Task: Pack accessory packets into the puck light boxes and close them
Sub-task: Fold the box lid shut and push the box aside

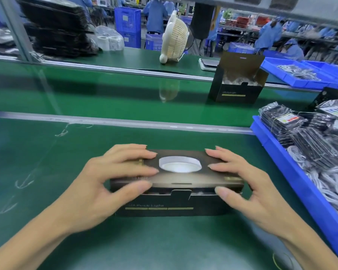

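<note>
Head view: the puck light box (177, 184) lies on the green mat (47, 152), lid nearly down, tab untucked. Left hand (107, 178) and right hand (240, 182) press it with spread fingers, thumbs on the front edge. Blue bin (293, 172) crowds the right; open mat lies left.

- A dark rectangular cardboard puck light box (176, 184) lies on the green table (66, 162), its lid lowered but the front tuck tab not yet pushed in.
- The left hand (105, 180) rests on the lid's left end, fingers (142, 154) spread across the top, thumb at the front edge.
- The right hand (246, 184) mirrors it on the right end.
- A second dark box (236, 82) stands open on the green conveyor belt (105, 94) beyond.
- A blue plastic tray (293, 182) to the right holds bagged accessory packets (310, 139).
</note>
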Available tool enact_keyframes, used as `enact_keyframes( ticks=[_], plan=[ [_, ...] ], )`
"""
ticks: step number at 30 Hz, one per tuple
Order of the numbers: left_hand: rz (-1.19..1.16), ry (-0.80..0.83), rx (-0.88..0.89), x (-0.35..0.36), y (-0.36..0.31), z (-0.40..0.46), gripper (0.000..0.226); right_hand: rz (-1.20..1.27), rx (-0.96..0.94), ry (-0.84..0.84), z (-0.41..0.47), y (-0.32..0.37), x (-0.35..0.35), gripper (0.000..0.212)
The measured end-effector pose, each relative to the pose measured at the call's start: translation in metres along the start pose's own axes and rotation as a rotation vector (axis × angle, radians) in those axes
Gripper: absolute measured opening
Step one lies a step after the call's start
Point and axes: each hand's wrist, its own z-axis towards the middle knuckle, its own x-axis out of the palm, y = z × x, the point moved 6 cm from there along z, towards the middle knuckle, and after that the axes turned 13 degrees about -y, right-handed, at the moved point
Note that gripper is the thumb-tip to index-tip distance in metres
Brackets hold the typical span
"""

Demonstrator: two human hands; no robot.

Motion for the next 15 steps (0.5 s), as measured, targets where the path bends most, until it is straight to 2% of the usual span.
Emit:
enact_keyframes(
  ticks=[2,5,8,12,15],
  plan=[
    [0.026,0.085,0.033,0.002,-0.001,-0.005,0.030,-0.135,-0.065,0.006,-0.007,0.002,-0.001,0.033],
    [0.147,0.066,0.162,0.003,-0.007,-0.007,0.032,-0.319,-0.212,-0.056,-0.011,0.009,-0.003,0.036],
    [0.197,0.040,0.264,0.007,-0.012,-0.009,0.032,-0.379,-0.299,-0.100,-0.014,0.013,0.001,0.039],
    [0.256,0.160,0.333,0.007,-0.006,-0.011,0.042,-0.431,-0.366,-0.076,-0.017,0.013,0.003,0.044],
    [0.309,0.174,0.421,0.006,-0.008,-0.010,0.040,-0.574,-0.414,-0.097,-0.022,0.016,0.006,0.049]
  ],
)
